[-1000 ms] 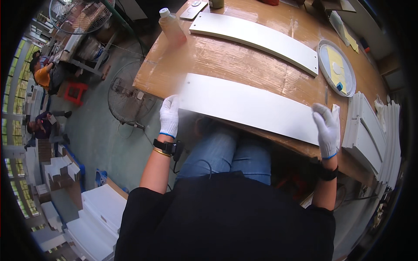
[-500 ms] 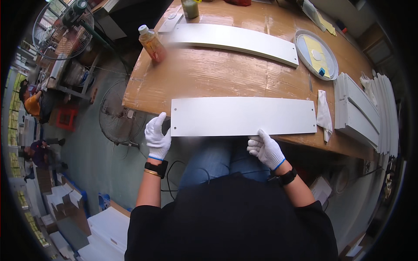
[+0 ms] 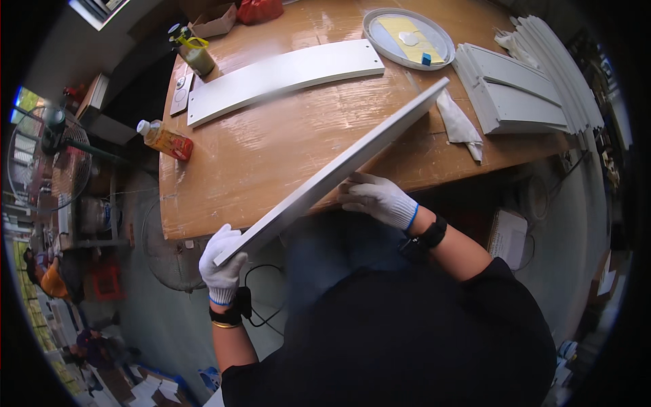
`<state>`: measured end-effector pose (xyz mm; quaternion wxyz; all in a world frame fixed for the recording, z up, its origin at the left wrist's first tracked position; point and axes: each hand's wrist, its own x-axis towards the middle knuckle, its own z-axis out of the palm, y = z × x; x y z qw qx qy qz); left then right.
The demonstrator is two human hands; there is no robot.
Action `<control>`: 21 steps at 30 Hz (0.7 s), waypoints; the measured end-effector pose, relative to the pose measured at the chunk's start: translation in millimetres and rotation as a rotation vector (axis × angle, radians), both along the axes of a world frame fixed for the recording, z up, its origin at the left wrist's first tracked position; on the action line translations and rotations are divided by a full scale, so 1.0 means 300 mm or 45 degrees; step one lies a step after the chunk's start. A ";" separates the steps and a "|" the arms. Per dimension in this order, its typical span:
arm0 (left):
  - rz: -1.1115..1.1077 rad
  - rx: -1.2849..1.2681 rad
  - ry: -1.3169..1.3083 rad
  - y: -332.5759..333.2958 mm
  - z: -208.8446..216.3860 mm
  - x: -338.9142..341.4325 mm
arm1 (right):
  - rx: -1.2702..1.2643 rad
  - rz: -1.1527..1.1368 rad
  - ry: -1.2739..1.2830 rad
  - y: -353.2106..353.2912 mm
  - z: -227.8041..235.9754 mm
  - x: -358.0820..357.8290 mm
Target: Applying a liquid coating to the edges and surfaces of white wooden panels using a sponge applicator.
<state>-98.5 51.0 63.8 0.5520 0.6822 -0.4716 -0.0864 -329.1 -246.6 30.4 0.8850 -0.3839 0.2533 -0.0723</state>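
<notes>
A long white board is tilted on edge and runs diagonally, its near left end low and its far right end over the table. My left hand, in a white knit glove, is closed around the near left end. My gloved right hand is beside the board's lower side near its middle, fingers stretched out toward it; whether the fingertips touch it is unclear. A second white board with small holes at its ends lies flat farther back on the brown table.
An orange drink bottle and a green-filled jar stand at the left. Farther right are a round tray, a white cloth and stacked white panels. A fan stands off the table's left side.
The board has turned from lying flat to standing on edge, its right end swung up and away. My left hand has taken hold of its left end. The view has shifted.
</notes>
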 end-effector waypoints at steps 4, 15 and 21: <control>0.283 -0.007 0.461 0.044 0.018 -0.048 | 0.416 -0.177 -0.166 -0.037 -0.039 0.056; 0.326 -0.091 1.357 -0.081 -0.192 0.063 | 0.058 0.110 0.074 -0.052 -0.006 -0.084; 0.387 0.022 1.548 -0.106 -0.215 0.091 | -1.719 -0.410 0.604 -0.386 0.026 -0.208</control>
